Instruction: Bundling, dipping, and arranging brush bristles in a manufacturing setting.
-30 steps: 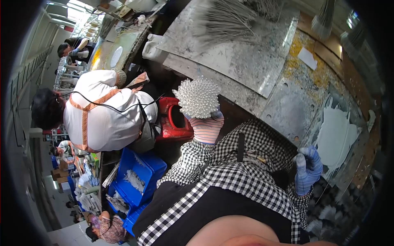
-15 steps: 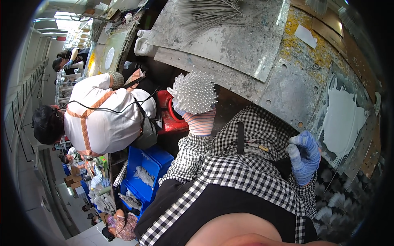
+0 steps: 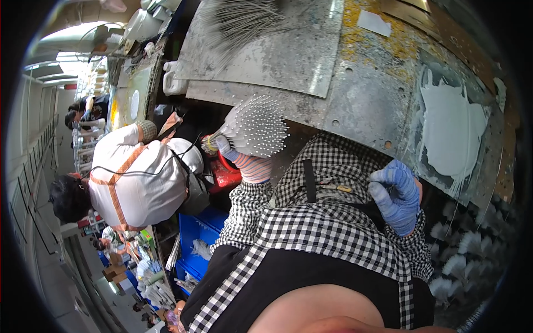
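Observation:
My left hand (image 3: 247, 164), in a striped knit glove, grips a fanned bundle of thin grey filaments with white bead-like tips (image 3: 258, 125). A yellow band wraps its gathered end, whose tips spread up and to the right. My right hand (image 3: 398, 194), in a blue knit glove, is held near the table's front edge. Its fingers are curled, with thumb and forefinger tips close together; anything between them is too small to make out. Nearby on the table (image 3: 361, 105) is a board thickly smeared with white paste (image 3: 452, 130). Loose grey filaments (image 3: 239, 25) lie at the far side.
A person in a white shirt (image 3: 141, 183) bends close by on my left. Next to my left hand is a red stool-like object (image 3: 226, 175). Blue bins (image 3: 194, 238) stand lower left. White-tipped fan-shaped bundles (image 3: 469, 244) fill the lower right. A white jug (image 3: 175, 77) stands beside the table.
The bundle in my left hand has tilted, from its tips facing me to a side view showing the banded end. My right hand appears slightly higher and further left; the whole view has shifted.

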A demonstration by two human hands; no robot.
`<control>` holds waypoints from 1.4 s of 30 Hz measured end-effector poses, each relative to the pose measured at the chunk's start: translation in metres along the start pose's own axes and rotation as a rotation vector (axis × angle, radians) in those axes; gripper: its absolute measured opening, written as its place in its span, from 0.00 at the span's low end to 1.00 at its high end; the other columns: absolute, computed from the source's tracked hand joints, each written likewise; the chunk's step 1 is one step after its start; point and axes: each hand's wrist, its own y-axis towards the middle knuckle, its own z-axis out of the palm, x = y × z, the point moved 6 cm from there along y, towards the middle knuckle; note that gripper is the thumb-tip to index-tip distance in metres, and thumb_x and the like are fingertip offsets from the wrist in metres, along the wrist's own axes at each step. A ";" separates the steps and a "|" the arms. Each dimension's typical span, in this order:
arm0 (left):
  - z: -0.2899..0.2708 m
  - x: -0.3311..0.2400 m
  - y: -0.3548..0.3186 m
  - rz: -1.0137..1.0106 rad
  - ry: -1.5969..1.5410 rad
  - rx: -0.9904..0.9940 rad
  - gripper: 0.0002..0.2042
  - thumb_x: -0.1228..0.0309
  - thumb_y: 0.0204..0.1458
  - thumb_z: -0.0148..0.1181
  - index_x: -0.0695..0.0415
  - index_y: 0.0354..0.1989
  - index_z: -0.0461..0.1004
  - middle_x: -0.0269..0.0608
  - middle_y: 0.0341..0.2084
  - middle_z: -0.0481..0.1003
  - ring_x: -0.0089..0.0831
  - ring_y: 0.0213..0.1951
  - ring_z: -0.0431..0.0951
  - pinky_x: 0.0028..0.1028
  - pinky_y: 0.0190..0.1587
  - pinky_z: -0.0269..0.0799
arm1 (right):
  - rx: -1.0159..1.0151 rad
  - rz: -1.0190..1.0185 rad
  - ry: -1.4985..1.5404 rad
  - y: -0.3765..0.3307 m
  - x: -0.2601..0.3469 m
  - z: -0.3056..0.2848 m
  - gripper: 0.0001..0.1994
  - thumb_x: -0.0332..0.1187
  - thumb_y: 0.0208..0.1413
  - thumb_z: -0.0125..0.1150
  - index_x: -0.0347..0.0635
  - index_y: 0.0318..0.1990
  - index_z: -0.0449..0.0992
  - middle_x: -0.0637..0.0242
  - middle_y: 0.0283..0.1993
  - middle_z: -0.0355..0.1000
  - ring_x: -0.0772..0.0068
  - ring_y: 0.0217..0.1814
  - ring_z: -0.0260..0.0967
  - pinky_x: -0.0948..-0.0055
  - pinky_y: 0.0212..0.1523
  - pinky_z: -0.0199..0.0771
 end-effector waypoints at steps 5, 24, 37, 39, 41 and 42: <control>0.022 0.013 -0.004 0.094 0.317 0.039 0.47 0.27 0.50 0.49 0.63 0.61 0.66 0.51 0.57 0.70 0.44 0.58 0.71 0.45 0.63 0.65 | -0.085 -0.078 -0.099 -0.014 -0.004 -0.021 0.08 0.22 0.46 0.71 0.38 0.34 0.80 0.68 0.24 0.69 0.73 0.23 0.67 0.74 0.26 0.66; 0.221 0.048 -0.016 0.413 0.383 0.881 0.22 0.66 0.56 0.66 0.63 0.53 0.67 0.53 0.37 0.76 0.45 0.40 0.79 0.44 0.48 0.77 | -0.529 0.847 -0.733 -0.208 -0.131 -0.204 0.19 0.43 0.62 0.63 0.34 0.48 0.77 0.52 0.39 0.78 0.56 0.41 0.76 0.64 0.45 0.74; 0.225 0.073 -0.020 0.314 0.410 0.892 0.21 0.68 0.54 0.67 0.63 0.53 0.67 0.52 0.36 0.76 0.45 0.41 0.79 0.44 0.48 0.78 | -0.730 0.539 -0.848 -0.236 -0.140 -0.217 0.12 0.33 0.67 0.53 0.34 0.42 0.78 0.55 0.32 0.79 0.62 0.31 0.77 0.68 0.36 0.75; 0.225 0.074 -0.018 0.306 0.405 0.897 0.21 0.68 0.54 0.67 0.63 0.53 0.67 0.52 0.36 0.76 0.45 0.41 0.79 0.44 0.48 0.78 | -0.718 0.550 -0.898 -0.236 -0.141 -0.215 0.11 0.33 0.67 0.53 0.34 0.42 0.78 0.55 0.32 0.79 0.62 0.30 0.77 0.68 0.35 0.75; 0.222 0.075 -0.015 0.311 0.376 0.936 0.21 0.69 0.54 0.67 0.62 0.52 0.67 0.52 0.36 0.76 0.45 0.40 0.79 0.44 0.48 0.78 | -0.694 0.502 -0.850 -0.235 -0.137 -0.203 0.11 0.33 0.67 0.53 0.35 0.42 0.78 0.56 0.31 0.79 0.63 0.28 0.76 0.68 0.33 0.75; 0.222 0.076 -0.015 0.306 0.376 0.938 0.21 0.69 0.54 0.67 0.62 0.52 0.67 0.52 0.36 0.76 0.45 0.40 0.79 0.44 0.48 0.78 | -0.696 0.507 -0.851 -0.236 -0.136 -0.197 0.11 0.33 0.67 0.53 0.35 0.42 0.78 0.56 0.31 0.79 0.63 0.28 0.76 0.68 0.33 0.75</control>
